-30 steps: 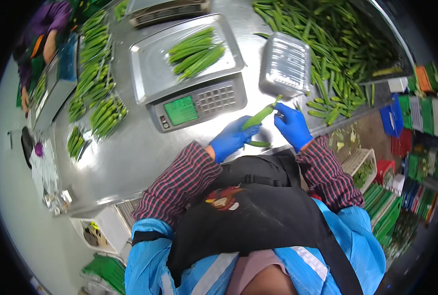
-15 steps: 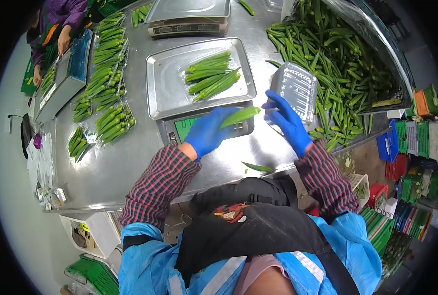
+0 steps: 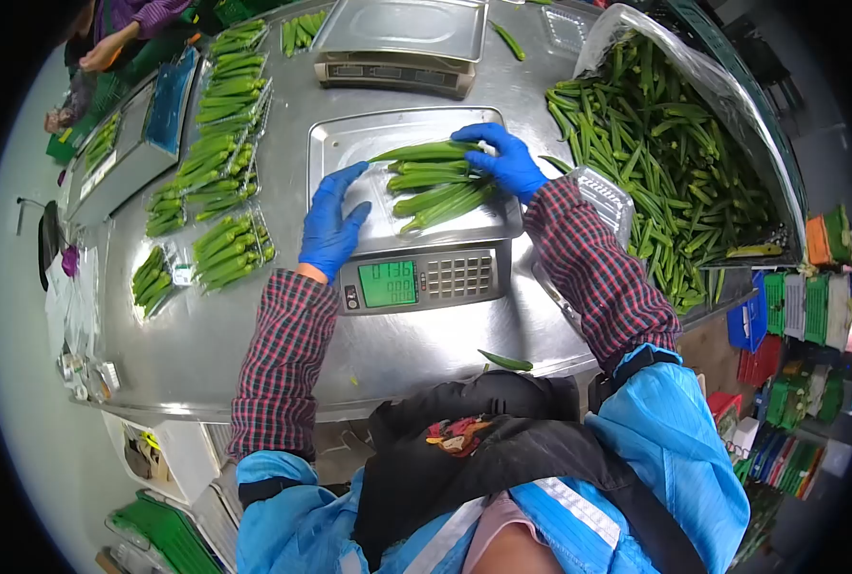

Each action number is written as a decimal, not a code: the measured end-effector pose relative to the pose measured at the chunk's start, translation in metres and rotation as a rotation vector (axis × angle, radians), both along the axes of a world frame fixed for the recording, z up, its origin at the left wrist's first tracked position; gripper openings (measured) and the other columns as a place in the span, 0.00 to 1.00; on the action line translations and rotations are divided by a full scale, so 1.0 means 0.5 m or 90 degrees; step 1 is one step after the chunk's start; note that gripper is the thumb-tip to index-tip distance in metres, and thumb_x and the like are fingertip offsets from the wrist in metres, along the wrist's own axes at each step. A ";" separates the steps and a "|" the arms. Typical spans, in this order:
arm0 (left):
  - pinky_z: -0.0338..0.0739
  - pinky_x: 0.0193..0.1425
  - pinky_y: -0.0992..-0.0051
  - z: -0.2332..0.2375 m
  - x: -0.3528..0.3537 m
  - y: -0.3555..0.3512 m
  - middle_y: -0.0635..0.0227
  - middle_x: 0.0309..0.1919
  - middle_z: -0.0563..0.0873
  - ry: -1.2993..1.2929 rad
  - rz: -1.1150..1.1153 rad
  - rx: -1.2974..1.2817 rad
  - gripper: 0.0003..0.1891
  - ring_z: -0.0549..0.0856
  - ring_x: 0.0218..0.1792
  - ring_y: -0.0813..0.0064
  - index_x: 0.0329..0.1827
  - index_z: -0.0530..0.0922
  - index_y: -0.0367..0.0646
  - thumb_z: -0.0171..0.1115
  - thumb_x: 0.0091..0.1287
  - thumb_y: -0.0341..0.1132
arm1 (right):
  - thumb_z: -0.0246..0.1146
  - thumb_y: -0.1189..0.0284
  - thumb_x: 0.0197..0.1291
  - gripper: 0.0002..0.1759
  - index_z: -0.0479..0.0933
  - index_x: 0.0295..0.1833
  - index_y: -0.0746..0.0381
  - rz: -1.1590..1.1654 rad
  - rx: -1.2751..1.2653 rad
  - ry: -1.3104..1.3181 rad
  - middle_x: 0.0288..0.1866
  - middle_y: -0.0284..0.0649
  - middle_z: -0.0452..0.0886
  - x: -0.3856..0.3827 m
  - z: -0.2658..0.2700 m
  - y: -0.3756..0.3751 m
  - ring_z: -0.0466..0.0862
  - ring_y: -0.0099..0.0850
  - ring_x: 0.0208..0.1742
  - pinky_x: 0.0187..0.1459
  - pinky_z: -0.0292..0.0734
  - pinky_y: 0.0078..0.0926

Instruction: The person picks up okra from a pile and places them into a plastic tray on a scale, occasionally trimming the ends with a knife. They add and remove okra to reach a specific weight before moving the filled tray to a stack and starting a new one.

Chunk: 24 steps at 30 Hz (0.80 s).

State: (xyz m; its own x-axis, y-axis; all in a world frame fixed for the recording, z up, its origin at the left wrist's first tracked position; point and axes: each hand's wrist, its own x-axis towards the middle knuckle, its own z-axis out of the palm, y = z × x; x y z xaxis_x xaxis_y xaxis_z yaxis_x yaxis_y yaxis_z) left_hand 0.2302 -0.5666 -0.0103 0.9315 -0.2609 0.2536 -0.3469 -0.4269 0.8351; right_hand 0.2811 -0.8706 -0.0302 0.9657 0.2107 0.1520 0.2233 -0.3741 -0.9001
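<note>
A clear tray of okra point(image 3: 436, 194) lies on the metal pan point(image 3: 335, 143) of a scale, whose green display point(image 3: 388, 284) is lit. My left hand point(image 3: 332, 218), in a blue glove, is at the pan's left side, fingers apart and holding nothing. At the right end of the okra is my right hand point(image 3: 504, 161), also blue-gloved, its fingertips on the uppermost pod. Whether that hand grips the pod is hard to tell. An empty clear container point(image 3: 606, 203) is partly hidden behind my right sleeve.
A large okra heap point(image 3: 655, 163) spills from a plastic-lined crate at right. Packed okra trays point(image 3: 218, 143) line the left. A second scale point(image 3: 397, 38) stands behind. One loose pod point(image 3: 505, 362) lies near the front edge. A co-worker's hand point(image 3: 109, 50) shows at upper left.
The okra pod from my left hand now appears to lie with the others on the pan. Both hands have moved up to the pan. The co-worker's hands have shifted away from the left scale.
</note>
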 end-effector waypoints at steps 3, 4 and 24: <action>0.68 0.67 0.68 -0.010 -0.006 0.037 0.61 0.56 0.78 0.033 0.042 -0.008 0.28 0.76 0.59 0.62 0.64 0.74 0.49 0.62 0.58 0.23 | 0.64 0.77 0.59 0.16 0.81 0.53 0.56 -0.079 0.062 0.068 0.51 0.33 0.82 0.002 0.013 -0.029 0.78 0.25 0.54 0.60 0.72 0.27; 0.69 0.66 0.68 -0.009 -0.004 0.045 0.62 0.55 0.78 0.048 0.056 0.012 0.27 0.77 0.58 0.62 0.63 0.74 0.49 0.61 0.58 0.23 | 0.63 0.78 0.59 0.16 0.81 0.53 0.55 -0.087 0.070 0.066 0.50 0.33 0.83 0.004 0.021 -0.041 0.79 0.24 0.53 0.58 0.73 0.27; 0.54 0.74 0.58 -0.032 0.034 -0.129 0.51 0.70 0.65 -0.206 -0.207 0.285 0.41 0.62 0.71 0.50 0.74 0.58 0.40 0.68 0.59 0.38 | 0.63 0.72 0.48 0.14 0.78 0.44 0.56 -0.248 -0.380 -0.300 0.40 0.41 0.78 -0.057 0.053 -0.001 0.79 0.41 0.46 0.46 0.74 0.39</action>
State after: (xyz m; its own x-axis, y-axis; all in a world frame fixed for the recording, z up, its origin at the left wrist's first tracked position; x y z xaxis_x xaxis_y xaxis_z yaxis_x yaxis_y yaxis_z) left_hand 0.2473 -0.6313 -0.0264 0.6814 -0.6630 0.3101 -0.7223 -0.5409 0.4309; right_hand 0.2525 -0.8713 -0.0036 0.8495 0.0496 0.5253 0.2826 -0.8835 -0.3736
